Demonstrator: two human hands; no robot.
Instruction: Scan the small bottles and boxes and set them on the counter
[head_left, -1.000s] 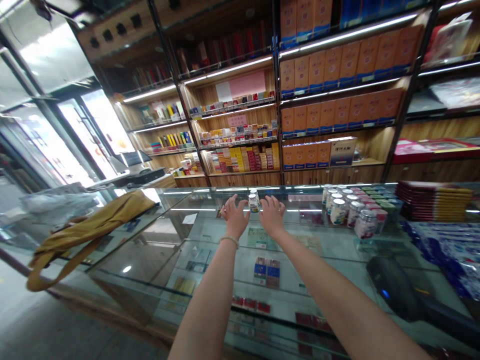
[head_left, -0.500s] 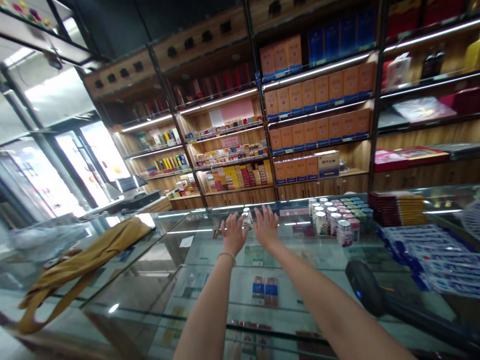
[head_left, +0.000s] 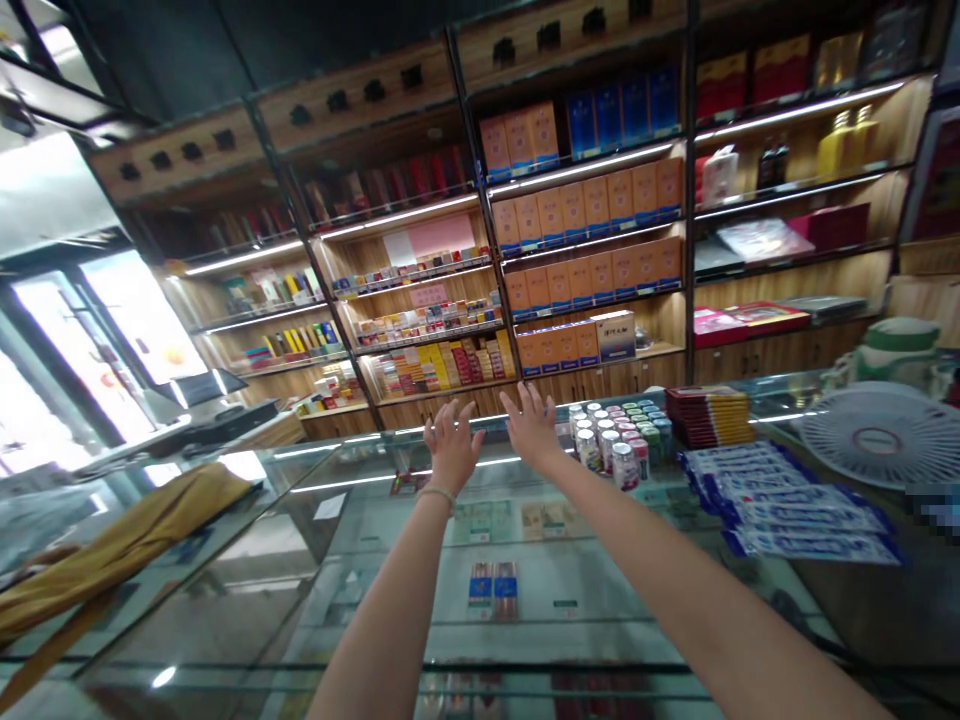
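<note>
Both arms reach forward over a glass display counter [head_left: 390,545]. My left hand [head_left: 454,447], a thin bracelet at its wrist, is raised above the glass with fingers spread and nothing in it. To its right my right hand [head_left: 534,432] is also open, fingers apart, its palm turned down. Just right of that hand stand rows of small lidded jars [head_left: 622,465], with white, pink, green and blue ones among them. No jar shows in the gap between my hands; whether one is behind the right hand I cannot tell. Blue-banded packs [head_left: 493,590] lie under the glass.
Blue-and-white packets [head_left: 795,505] are fanned out on the right, by a stack of red and yellow packs [head_left: 709,415] and a white round fan guard [head_left: 874,435]. A mustard cloth bag [head_left: 127,540] lies at left. Stocked shelves [head_left: 592,275] line the back.
The view has swung right, bringing in the fan guard. A small jar that stood between my hands is out of sight now. The handheld scanner at lower right is mostly hidden by my right arm.
</note>
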